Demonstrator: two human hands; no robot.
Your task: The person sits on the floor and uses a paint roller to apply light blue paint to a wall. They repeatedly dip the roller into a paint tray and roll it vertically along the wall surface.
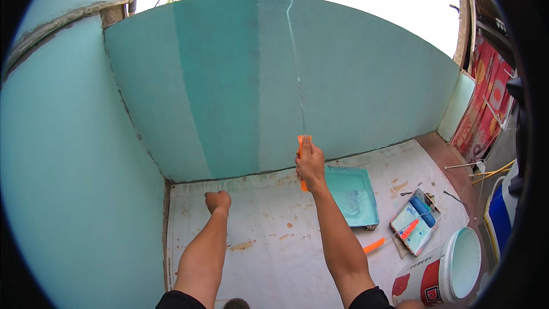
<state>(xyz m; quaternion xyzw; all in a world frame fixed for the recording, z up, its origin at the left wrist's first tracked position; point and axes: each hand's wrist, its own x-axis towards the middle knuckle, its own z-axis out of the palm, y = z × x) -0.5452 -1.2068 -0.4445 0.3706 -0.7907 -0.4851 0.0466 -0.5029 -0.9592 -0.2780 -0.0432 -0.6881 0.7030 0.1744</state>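
Observation:
My right hand (310, 167) is wrapped around the orange handle of a paint roller (295, 50), thumb along the top. Its long thin rod reaches up to a green roller head at the top edge of the wall (354, 74). A darker, fresh-looking green band (220, 80) runs down the wall left of the roller head. My left hand (218, 201) is closed in a loose fist above the floor sheet, and I see nothing in it. Beyond my right forearm lies a paint tray (351, 197) with pale turquoise paint, partly hidden by that arm.
A stained white sheet (263, 257) covers the floor. To the right lie a smaller tray (409, 243) with a blue roller (422, 210) and a white bucket (464, 263). A light turquoise wall (74, 166) closes the left side. Red patterned cloth (483, 100) hangs at far right.

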